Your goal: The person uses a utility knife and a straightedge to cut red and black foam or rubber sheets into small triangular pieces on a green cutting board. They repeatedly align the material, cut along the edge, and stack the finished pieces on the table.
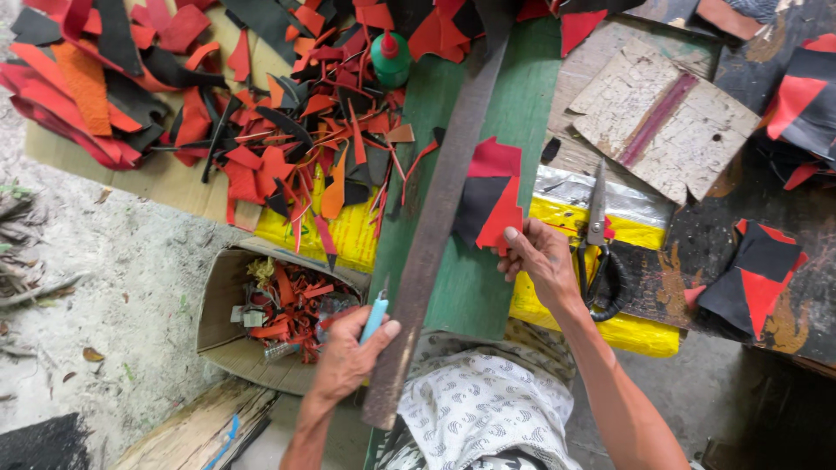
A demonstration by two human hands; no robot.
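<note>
While the left hand curls shut around a slim light-blue cutter, its thumb presses on the near end of a long, rusty metal straightedge that runs diagonally up a worn green board. The right hand is only partly closed: its fingertips pinch the lower edge of a stitched red-and-black patch, an angular piece of soft, leather-like sheet lying flat on the board just beside the straightedge. Under the board sits a glossy yellow wrapped bundle. Black-handled scissors rest just right of that hand, blades closed. Farther right, similar red-and-black patches lie on a dark, scuffed table, near a cracked, pale square slab with a reddish groove. Up left, a heap of jagged red, orange and black offcuts spreads over cardboard, with a green squeeze bottle capped in red. An open cardboard box holds more thin scraps.
</note>
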